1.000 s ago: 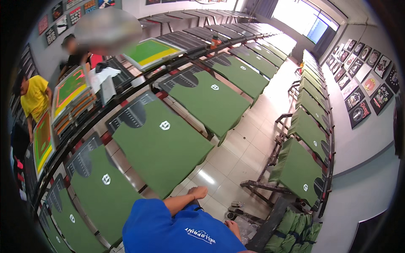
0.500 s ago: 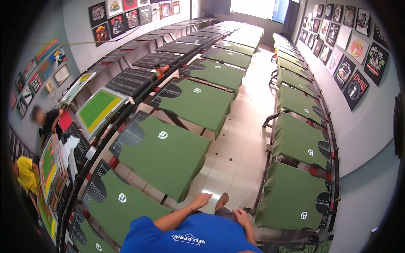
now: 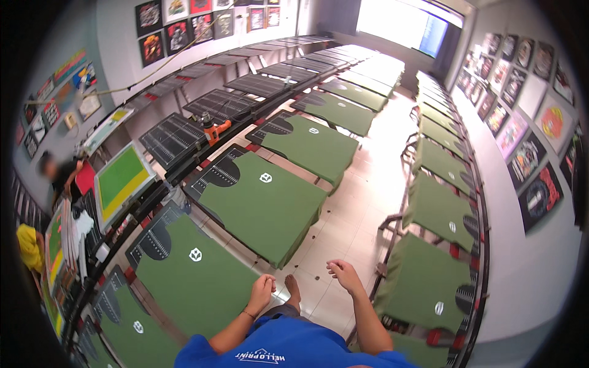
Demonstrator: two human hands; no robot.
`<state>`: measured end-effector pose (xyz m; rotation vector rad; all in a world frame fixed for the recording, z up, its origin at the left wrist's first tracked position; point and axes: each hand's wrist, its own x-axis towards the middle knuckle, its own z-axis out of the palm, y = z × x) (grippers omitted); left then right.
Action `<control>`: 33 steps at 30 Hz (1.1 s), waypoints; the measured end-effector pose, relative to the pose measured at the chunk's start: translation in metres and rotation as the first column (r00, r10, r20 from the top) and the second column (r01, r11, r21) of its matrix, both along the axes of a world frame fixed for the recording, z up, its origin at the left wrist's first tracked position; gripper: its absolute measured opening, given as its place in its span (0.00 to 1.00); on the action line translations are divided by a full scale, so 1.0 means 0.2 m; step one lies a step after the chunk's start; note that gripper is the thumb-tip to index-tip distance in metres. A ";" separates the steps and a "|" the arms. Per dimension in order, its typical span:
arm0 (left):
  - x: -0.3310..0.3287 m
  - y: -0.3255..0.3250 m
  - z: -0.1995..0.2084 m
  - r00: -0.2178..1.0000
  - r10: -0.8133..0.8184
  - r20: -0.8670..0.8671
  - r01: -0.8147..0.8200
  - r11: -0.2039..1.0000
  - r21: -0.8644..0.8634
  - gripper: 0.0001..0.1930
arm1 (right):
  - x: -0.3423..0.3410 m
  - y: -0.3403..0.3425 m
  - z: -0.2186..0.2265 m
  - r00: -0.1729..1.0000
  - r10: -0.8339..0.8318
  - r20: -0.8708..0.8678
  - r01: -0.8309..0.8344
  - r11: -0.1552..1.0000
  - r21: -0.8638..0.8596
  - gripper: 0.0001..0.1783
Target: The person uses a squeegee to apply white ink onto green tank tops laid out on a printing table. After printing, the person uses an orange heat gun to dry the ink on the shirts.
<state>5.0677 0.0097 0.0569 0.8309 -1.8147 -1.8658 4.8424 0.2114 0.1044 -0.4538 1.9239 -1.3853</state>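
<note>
My left hand (image 3: 262, 291) hangs in front of my blue shirt with its fingers curled in, and nothing shows in it. Just right of a green garment (image 3: 226, 294) stretched over a black board, it looks apart from the cloth. My right hand (image 3: 346, 277) is held out over the tiled aisle, empty, its fingers loosely bent and apart. Ahead on the left lies another green garment (image 3: 264, 211) with a small white badge print (image 3: 265, 178). On the right, nearest that hand, a similar green garment (image 3: 414, 276) covers a board.
Long rows of boards flank the tiled aisle (image 3: 343, 214). An orange tool (image 3: 215, 131) stands on the left rail. Framed printing screens (image 3: 126, 183) lean farther left, near a person in black (image 3: 69, 175) and another in yellow (image 3: 29, 248). Pictures (image 3: 540, 193) hang on the right wall.
I have moved forward along the aisle, so the boards slide nearer and past. My right hand has swung up and forward; my left has drawn back and its fingers have curled.
</note>
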 end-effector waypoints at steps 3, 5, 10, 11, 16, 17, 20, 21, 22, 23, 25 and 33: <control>-0.33 -0.12 0.02 0.998 0.057 0.023 -0.052 0.987 -0.149 0.11 | -0.26 -0.13 -0.04 0.997 0.071 0.005 -0.072 0.995 0.071 0.19; -0.56 -0.24 -0.02 0.996 0.074 0.057 -0.067 0.991 -0.117 0.12 | -0.40 -0.21 -0.05 0.991 0.134 0.021 -0.136 0.982 0.131 0.19; -0.99 -0.51 0.01 0.971 0.151 0.186 -0.074 0.928 -0.366 0.12 | -0.90 -0.46 -0.08 0.933 0.359 -0.006 -0.350 0.914 0.203 0.18; -1.05 -0.58 0.01 0.960 0.172 0.220 -0.067 0.907 -0.415 0.12 | -1.00 -0.59 -0.06 0.921 0.380 -0.088 -0.355 0.910 0.212 0.17; -1.14 -0.71 0.10 0.933 0.355 -0.058 -0.359 0.913 -0.192 0.09 | -1.41 -1.29 0.04 0.741 0.571 -0.354 -0.527 0.821 0.220 0.17; -1.16 -0.72 0.12 0.905 0.407 -0.121 -0.423 0.889 -0.175 0.12 | -1.49 -1.48 0.02 0.669 0.626 -0.401 -0.579 0.777 0.247 0.17; -1.07 -0.74 0.04 0.870 0.493 -0.017 -0.493 0.869 -0.034 0.24 | -1.63 -2.12 0.11 0.479 0.715 -0.509 -0.685 0.667 0.293 0.19; -1.07 -0.74 0.06 0.804 0.594 0.006 -0.594 0.804 -0.014 0.25 | -1.66 -2.33 0.11 0.475 0.707 -0.524 -0.698 0.665 0.265 0.18; -1.07 -0.73 0.10 0.727 0.686 0.033 -0.687 0.727 -0.003 0.26 | -1.68 -2.54 0.09 0.474 0.697 -0.538 -0.711 0.663 0.233 0.18; -1.06 -0.72 0.14 0.640 0.766 0.061 -0.767 0.641 0.004 0.28 | -1.70 -2.76 0.06 0.436 0.635 -0.638 -0.701 0.684 0.202 0.18; -1.03 -0.67 0.15 0.455 0.880 0.134 -0.884 0.465 -0.050 0.30 | -1.66 -3.15 -0.02 0.411 0.539 -0.735 -0.718 0.688 0.103 0.18; -1.12 -0.18 0.07 0.034 0.913 0.406 -0.891 0.212 -0.402 0.32 | -1.70 -4.31 0.03 0.070 0.478 -0.876 -0.450 0.799 0.399 0.49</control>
